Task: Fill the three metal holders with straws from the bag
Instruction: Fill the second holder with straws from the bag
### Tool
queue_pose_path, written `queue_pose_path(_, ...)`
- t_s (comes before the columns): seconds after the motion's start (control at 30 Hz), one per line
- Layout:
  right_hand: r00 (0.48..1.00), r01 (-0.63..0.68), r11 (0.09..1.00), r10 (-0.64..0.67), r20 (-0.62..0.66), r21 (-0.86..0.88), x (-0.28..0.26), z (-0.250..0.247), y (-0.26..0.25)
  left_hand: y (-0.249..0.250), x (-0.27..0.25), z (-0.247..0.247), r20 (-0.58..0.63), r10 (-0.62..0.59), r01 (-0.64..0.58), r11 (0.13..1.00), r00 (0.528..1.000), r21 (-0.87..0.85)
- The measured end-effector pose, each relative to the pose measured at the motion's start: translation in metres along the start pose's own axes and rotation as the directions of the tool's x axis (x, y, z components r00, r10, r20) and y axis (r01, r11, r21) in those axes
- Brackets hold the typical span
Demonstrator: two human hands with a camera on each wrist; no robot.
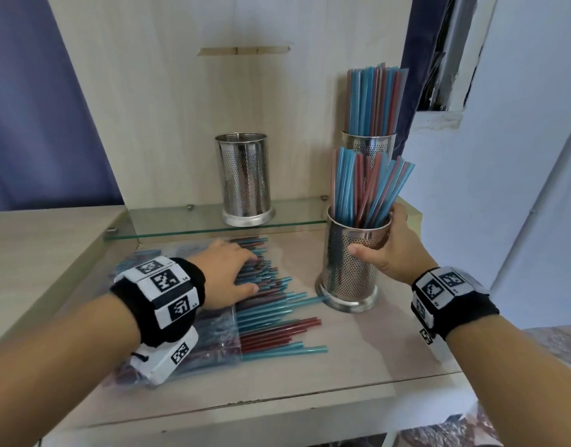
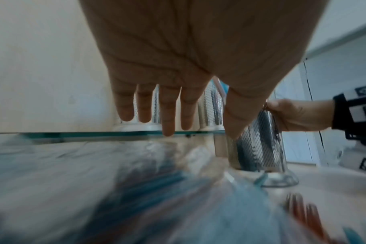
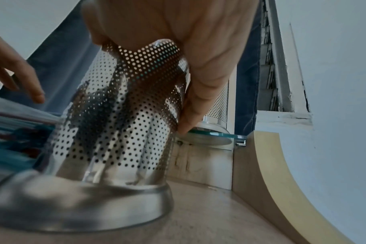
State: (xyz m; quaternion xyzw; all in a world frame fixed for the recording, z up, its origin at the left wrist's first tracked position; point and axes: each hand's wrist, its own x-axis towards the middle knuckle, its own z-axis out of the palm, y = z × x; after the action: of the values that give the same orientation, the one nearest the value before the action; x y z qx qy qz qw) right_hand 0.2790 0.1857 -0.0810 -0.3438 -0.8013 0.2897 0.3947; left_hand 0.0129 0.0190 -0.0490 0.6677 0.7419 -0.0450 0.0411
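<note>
Three perforated metal holders show in the head view. My right hand (image 1: 382, 250) grips the near holder (image 1: 348, 269), which stands on the counter with blue and red straws (image 1: 365, 185) in it. A second holder (image 1: 371, 145), packed with straws, stands on the glass shelf behind it. The third holder (image 1: 244, 179) stands on the shelf with no straws showing. My left hand (image 1: 232, 272) hovers with straight fingers over loose straws (image 1: 271, 304) spilling from the clear bag (image 1: 213, 333). In the left wrist view its fingers (image 2: 167, 115) are spread above the bag (image 2: 115, 189). The right wrist view shows fingers (image 3: 198, 99) wrapped round the holder (image 3: 119, 115).
The glass shelf (image 1: 181, 225) overhangs the back of the counter, close above the straw pile. A wooden back panel (image 1: 213, 91) rises behind it. A white wall (image 1: 519, 156) closes the right side. The counter's front edge (image 1: 277, 404) runs below the bag.
</note>
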Motion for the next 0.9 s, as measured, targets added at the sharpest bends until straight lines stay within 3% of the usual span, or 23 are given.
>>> queue_pose_path(0.17,0.995,-0.009,0.999,0.004,-0.099,-0.051,-0.011,0.015,-0.004,0.007,-0.010,0.015,0.101,0.022,-0.022,1.000,0.995,-0.002)
queue_pose_path(0.33,0.979,0.007,1.000,-0.013,-0.205,-0.030,-0.024,0.025,-0.001,0.003,-0.006,0.023,-0.017,0.012,-0.013,0.996,1.000,-0.093)
queue_pose_path(0.43,0.990,-0.033,0.998,0.026,-0.142,-0.049,-0.019,0.016,-0.004,-0.002,-0.003,0.026,-0.062,-0.028,0.019,0.990,0.998,-0.140)
queue_pose_path(0.6,0.996,-0.070,0.997,0.068,-0.060,-0.038,-0.011,0.005,-0.005,-0.001,0.005,0.026,-0.162,-0.058,0.051,0.998,0.985,-0.049)
queue_pose_path(0.77,0.990,-0.130,0.991,0.130,0.053,0.003,-0.001,0.000,-0.006,0.003,0.012,0.024,-0.098,-0.134,0.143,0.986,0.986,0.091)
queue_pose_path(0.9,0.993,-0.111,0.993,0.110,0.048,0.035,-0.001,0.008,-0.001,0.001,0.015,0.025,-0.078,-0.190,0.198,0.975,0.979,0.100)
